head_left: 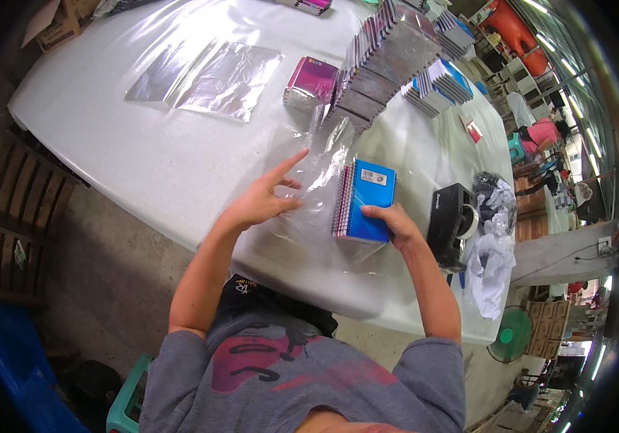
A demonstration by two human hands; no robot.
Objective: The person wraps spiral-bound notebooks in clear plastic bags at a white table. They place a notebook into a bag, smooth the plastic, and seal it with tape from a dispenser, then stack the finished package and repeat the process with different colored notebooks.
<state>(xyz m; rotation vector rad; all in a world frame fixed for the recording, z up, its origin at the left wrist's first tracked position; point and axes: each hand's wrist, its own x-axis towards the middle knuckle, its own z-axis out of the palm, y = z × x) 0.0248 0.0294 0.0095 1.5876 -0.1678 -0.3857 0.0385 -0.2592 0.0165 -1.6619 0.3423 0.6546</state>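
My right hand point(396, 222) grips the lower right corner of a small stack of spiral notebooks point(377, 196), thumb on top. The uppermost notebook has a blue cover with a white label, and its coil faces left. My left hand point(267, 196) is open beside the stack, index finger stretched out and the other fingers apart. Beneath and ahead of it lies crinkled clear plastic film point(332, 153). The film reaches towards the notebooks' left side; whether my left fingers touch it, I cannot tell.
A tall stack of spiral notebooks point(389, 68) stands ahead, beside purple-covered notebooks point(314, 81) and blue ones point(448, 83). Flat clear plastic sheets point(230, 79) lie at far left. At right sit a black tape dispenser point(448, 220) and crumpled plastic point(493, 245). The white table point(143, 169) has a curved-looking near edge.
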